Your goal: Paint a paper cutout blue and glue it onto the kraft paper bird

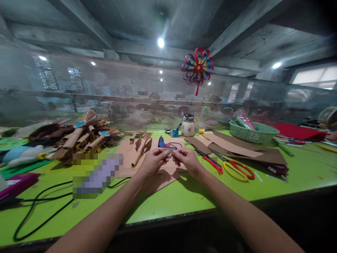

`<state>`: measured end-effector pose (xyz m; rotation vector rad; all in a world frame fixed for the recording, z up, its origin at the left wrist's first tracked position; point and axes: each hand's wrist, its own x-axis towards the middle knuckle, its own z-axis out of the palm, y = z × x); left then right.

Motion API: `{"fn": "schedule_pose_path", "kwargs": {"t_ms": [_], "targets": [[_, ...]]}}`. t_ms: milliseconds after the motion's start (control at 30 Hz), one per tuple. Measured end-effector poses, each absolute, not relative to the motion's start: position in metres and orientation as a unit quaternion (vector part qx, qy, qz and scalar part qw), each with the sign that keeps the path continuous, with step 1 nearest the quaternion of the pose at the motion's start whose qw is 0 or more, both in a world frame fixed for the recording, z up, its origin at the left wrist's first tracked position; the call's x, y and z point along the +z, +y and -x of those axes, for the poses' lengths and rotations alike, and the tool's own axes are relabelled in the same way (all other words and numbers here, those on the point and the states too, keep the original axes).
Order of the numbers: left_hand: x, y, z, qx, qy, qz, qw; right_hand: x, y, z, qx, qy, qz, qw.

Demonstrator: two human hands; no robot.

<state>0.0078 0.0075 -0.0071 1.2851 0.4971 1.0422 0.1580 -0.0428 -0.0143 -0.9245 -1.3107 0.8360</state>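
Note:
Between my two hands, over the middle of the green table, is a small strip of tan paper. My left hand pinches its left end, and my right hand pinches the right end. Just behind the fingers lies a blue glue gun, partly hidden by them. Tan paper sheets lie beneath and to the left of my hands, with a rolled paper piece on top. To the right of my right hand are scissors with red handles and scissors with yellow and red handles.
Bundled brown paper pieces are heaped at the left, near a black cable. A jar stands at the back. Brown sheets and a green basket are at the right. A perforated screen runs behind.

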Motion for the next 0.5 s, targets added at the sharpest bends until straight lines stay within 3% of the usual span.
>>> {"fn": "schedule_pose_path", "kwargs": {"t_ms": [200,333,433,500], "targets": [[-0.009,0.016,-0.002,0.492,0.269,-0.558,0.612,0.023,-0.060,-0.172,0.302,-0.533,0.424,0.667],[-0.010,0.022,0.001,0.516,0.302,-0.558,0.576,0.055,-0.124,-0.153,0.153,-0.541,0.373,0.738],[-0.009,0.021,0.001,0.519,0.310,-0.563,0.564,0.031,-0.177,-0.125,0.124,-0.483,0.376,0.781],[-0.008,0.020,0.001,0.516,0.313,-0.567,0.561,-0.004,-0.207,-0.117,0.156,-0.463,0.437,0.755]]}}
